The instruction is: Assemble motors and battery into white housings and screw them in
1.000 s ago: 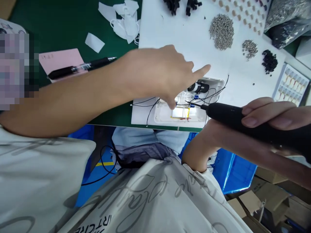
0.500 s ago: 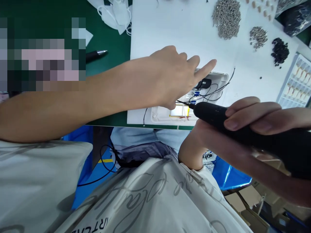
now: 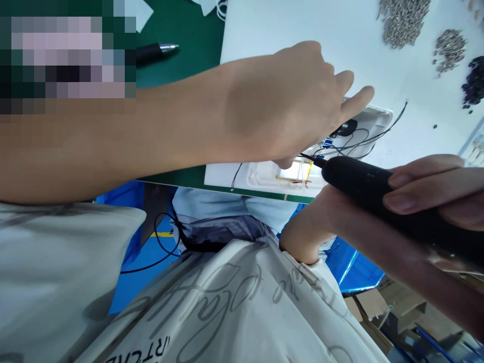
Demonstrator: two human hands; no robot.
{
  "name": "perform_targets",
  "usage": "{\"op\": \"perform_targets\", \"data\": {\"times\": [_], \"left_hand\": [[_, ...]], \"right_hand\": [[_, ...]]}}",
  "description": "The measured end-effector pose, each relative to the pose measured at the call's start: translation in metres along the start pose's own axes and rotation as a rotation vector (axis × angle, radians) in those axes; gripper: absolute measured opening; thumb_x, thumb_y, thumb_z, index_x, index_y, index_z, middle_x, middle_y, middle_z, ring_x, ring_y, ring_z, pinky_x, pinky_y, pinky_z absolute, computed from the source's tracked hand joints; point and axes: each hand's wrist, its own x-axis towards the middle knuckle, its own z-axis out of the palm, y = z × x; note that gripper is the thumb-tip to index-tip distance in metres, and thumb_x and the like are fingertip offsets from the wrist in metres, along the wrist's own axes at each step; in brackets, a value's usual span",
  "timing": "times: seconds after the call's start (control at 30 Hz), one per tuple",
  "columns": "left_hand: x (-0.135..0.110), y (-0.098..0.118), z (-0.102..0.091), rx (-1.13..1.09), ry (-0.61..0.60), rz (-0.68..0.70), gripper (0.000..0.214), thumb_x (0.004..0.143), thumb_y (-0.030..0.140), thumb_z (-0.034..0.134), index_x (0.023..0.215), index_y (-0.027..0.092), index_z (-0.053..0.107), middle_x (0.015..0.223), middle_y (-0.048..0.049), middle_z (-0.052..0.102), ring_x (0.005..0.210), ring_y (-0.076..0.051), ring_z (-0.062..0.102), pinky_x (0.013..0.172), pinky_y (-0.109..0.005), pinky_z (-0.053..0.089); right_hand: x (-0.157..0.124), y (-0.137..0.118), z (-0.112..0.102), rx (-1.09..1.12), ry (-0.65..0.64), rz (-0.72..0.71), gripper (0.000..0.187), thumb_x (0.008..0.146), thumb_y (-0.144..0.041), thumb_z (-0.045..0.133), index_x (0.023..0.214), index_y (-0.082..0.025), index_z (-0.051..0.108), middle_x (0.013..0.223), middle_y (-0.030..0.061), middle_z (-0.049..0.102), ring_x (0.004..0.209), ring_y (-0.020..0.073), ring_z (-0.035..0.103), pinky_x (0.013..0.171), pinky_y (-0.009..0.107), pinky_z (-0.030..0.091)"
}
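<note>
My left hand reaches across from the left and hangs over an open white plastic housing, with its fingers apart and the thumb low by the housing. The hand hides much of the housing's inside. A flat battery with yellow edging lies in the housing, and thin black wires and a small black part show beyond my fingers. My right hand grips a black electric screwdriver, whose thin tip is close to the wires near my left thumb.
The housing sits on a white sheet over a green mat, by the mat's near edge. Heaps of silver screws and black small parts lie on the sheet. A black pen lies on the mat. A blue crate stands below.
The whole view has shifted, so the sheet and housing sit further right and up. My left hand now covers more of the housing, and the screwdriver stays in my right hand.
</note>
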Motion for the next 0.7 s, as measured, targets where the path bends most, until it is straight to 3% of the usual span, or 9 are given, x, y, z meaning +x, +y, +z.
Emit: {"op": "perform_targets", "data": {"times": [0.1,0.23,0.3,0.47,0.7], "left_hand": [[0.001,-0.001,-0.001,-0.034,-0.027,0.011,0.094,0.087,0.058,0.083,0.164,0.022,0.043,0.126,-0.0147,0.066,0.126,-0.044,0.066,0.111,-0.052,0.053],[-0.007,0.001,-0.015,-0.18,-0.005,-0.043,0.084,0.094,0.057,0.077,0.162,0.02,0.047,0.123,-0.0133,0.066,0.131,-0.044,0.064,0.112,-0.052,0.052],[-0.009,0.005,-0.027,-0.232,-0.03,-0.065,0.079,0.097,0.057,0.073,0.162,0.019,0.047,0.123,-0.0125,0.065,0.133,-0.044,0.063,0.112,-0.053,0.052],[0.0,0.017,-0.051,-0.171,-0.29,-0.078,0.078,0.104,0.05,0.063,0.167,0.013,0.035,0.128,-0.0138,0.064,0.135,-0.043,0.062,0.114,-0.059,0.049],[0.004,0.018,-0.055,-0.227,-0.274,-0.1,0.074,0.102,0.046,0.067,0.163,0.014,0.039,0.121,-0.0086,0.064,0.136,-0.041,0.062,0.108,-0.05,0.053]], "right_hand": [[-0.002,-0.002,0.002,-0.168,-0.155,-0.123,0.05,0.071,-0.066,0.089,0.08,-0.035,0.051,0.091,0.003,0.06,0.086,0.0197,0.072,0.075,0.049,0.071],[-0.011,-0.041,0.023,-0.101,-0.018,-0.047,0.045,0.08,-0.045,0.085,0.088,-0.035,0.042,0.09,0.0023,0.056,0.089,0.0204,0.07,0.096,0.054,0.069],[-0.012,-0.055,0.031,-0.082,-0.028,-0.092,0.044,0.081,-0.04,0.084,0.09,-0.035,0.041,0.085,-0.0001,0.057,0.083,0.02,0.068,0.095,0.055,0.067],[-0.011,-0.055,0.035,-0.114,-0.012,-0.224,0.051,0.071,-0.029,0.089,0.089,-0.03,0.041,0.079,-0.0056,0.06,0.079,0.0152,0.068,0.098,0.051,0.061],[-0.014,-0.056,0.038,-0.076,-0.044,-0.164,0.049,0.074,-0.027,0.086,0.098,-0.043,0.048,0.085,-0.0066,0.063,0.084,0.0193,0.071,0.093,0.05,0.063]]}}
